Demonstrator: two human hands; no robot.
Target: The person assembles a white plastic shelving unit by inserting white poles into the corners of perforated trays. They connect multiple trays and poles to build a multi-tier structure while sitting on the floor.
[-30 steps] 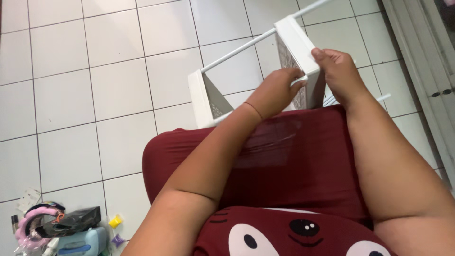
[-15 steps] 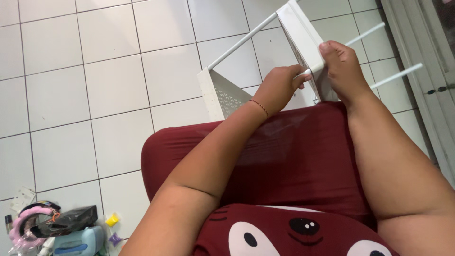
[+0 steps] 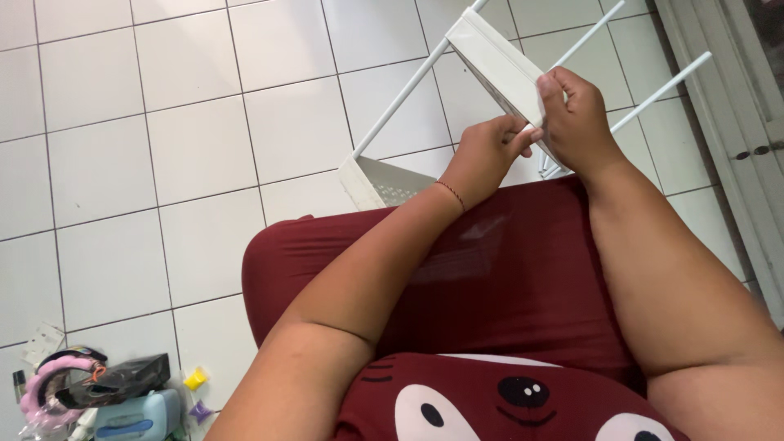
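the right hand (image 3: 578,122) was clamped on the edge of a white shelf tray (image 3: 496,69), tilting it above the lap, while the left hand (image 3: 483,158) pinched a thin white rod (image 3: 535,131) beside it, apparently steadying the rack (image 3: 384,181) over the tiled floor (image 3: 147,139).

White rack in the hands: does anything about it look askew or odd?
Yes. The white rack is tipped on a slant, thin rods pointing up-right, held by the left hand and right hand. No visible damage.

Matt white plastic-looking shelf rack (image 3: 498,69), thin smooth white rods (image 3: 661,90).
Glossy white floor tiles (image 3: 163,147); soft dark-red cloth shorts (image 3: 506,269).
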